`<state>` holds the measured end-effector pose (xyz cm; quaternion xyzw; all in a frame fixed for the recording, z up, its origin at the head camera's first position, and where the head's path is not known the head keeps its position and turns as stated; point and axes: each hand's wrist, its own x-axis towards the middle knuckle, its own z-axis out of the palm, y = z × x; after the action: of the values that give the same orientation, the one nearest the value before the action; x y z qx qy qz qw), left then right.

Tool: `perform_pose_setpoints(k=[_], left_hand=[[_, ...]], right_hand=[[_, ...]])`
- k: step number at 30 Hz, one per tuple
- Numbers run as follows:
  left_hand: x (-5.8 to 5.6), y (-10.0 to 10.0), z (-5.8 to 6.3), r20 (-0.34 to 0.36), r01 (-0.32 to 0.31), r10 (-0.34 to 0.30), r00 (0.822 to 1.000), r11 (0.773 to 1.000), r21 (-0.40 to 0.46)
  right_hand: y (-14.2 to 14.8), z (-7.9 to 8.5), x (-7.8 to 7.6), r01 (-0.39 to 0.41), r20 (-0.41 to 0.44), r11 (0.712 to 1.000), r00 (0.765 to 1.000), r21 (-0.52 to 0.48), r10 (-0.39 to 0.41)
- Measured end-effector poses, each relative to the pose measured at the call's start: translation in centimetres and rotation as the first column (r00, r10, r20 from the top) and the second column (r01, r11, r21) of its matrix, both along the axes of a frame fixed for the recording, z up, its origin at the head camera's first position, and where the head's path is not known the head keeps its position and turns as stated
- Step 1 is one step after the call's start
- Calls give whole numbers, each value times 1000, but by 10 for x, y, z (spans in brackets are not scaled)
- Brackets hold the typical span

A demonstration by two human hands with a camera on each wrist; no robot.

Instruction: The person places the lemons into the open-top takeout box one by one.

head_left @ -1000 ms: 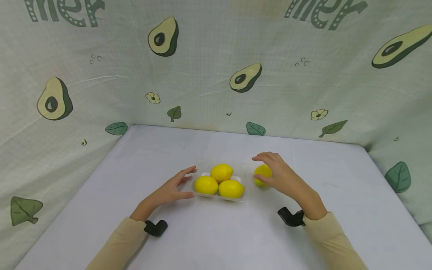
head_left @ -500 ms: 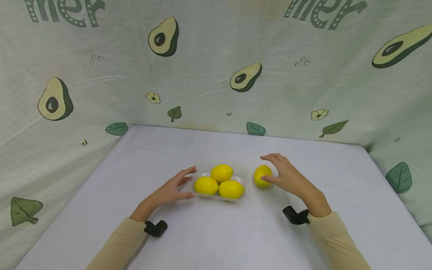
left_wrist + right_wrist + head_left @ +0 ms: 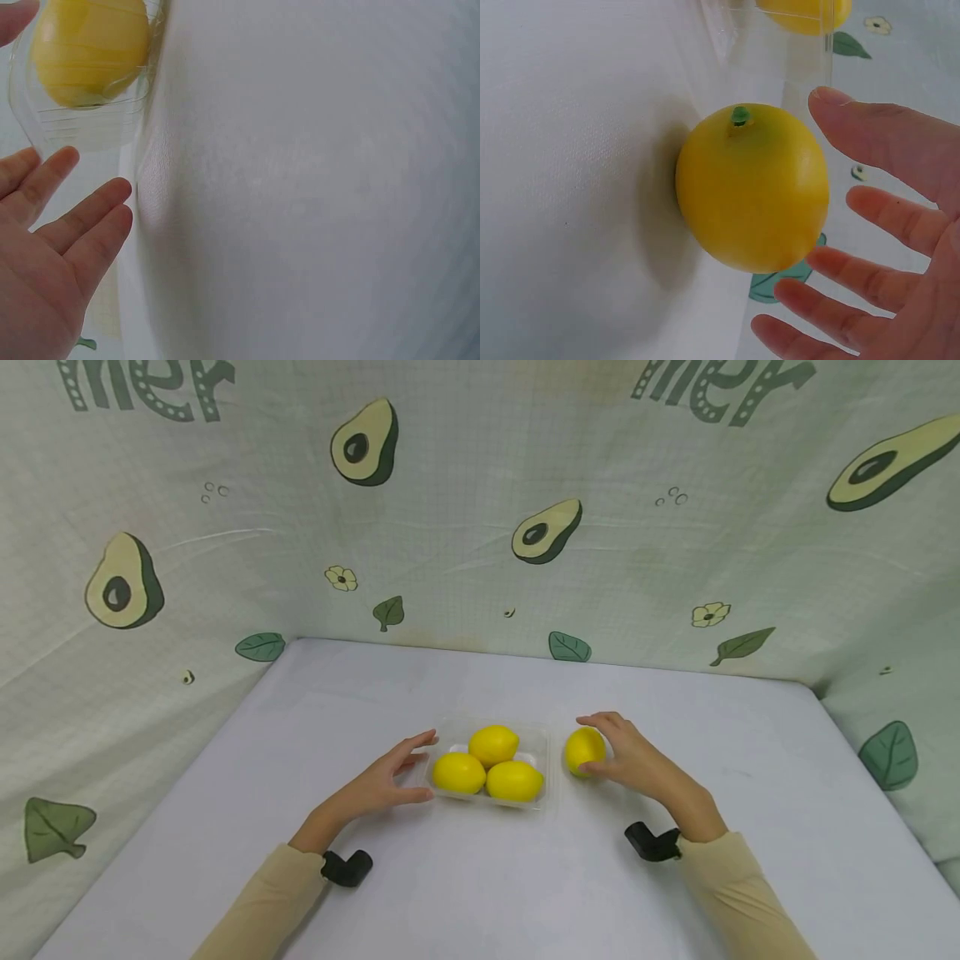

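A clear plastic box [image 3: 540,739] holds three yellow lemons [image 3: 492,745] in the head view. At its left end is my left hand [image 3: 390,777], fingers spread and thumb apart; whether the fingertips touch the wall I cannot tell. The left wrist view shows one lemon [image 3: 94,52] through the box wall. A loose lemon [image 3: 584,752] lies on the table just right of the box. My right hand [image 3: 630,757] stands over its right side, thumb and fingers apart. In the right wrist view this lemon [image 3: 754,187] has a green stem end, and the fingers [image 3: 870,277] curve loosely beside it.
The white table [image 3: 480,885] carries the box and the loose lemon. A cloth [image 3: 450,527] printed with avocados and leaves hangs behind and along the sides. A black wrist camera [image 3: 347,867] sits at the left cuff, another black wrist camera [image 3: 651,842] at the right.
My right hand drew back to the right from the loose lemon, then came down and slightly left towards it again. My left hand, the box and its lemons stay in place.
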<state>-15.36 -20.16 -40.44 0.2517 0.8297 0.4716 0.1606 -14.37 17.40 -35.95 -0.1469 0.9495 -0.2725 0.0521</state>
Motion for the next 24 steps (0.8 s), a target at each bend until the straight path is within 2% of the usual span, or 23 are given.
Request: perform_pose_setpoints(k=[6,15,24], left_hand=[[-1,2,-1,-4,-3,3,1000,1000,-4],[-1,5,-1,0,-12,12,1000,1000,-6],[-2,8,-1,-1,-20,20,1000,1000,-10]], right_hand=[[1,-8,-6,-1,24,1000,1000,-6,1],[1,-18,-15,55,104,998,993,19,-56],[-2,-21,-24,41,132,999,990,-9,-39]])
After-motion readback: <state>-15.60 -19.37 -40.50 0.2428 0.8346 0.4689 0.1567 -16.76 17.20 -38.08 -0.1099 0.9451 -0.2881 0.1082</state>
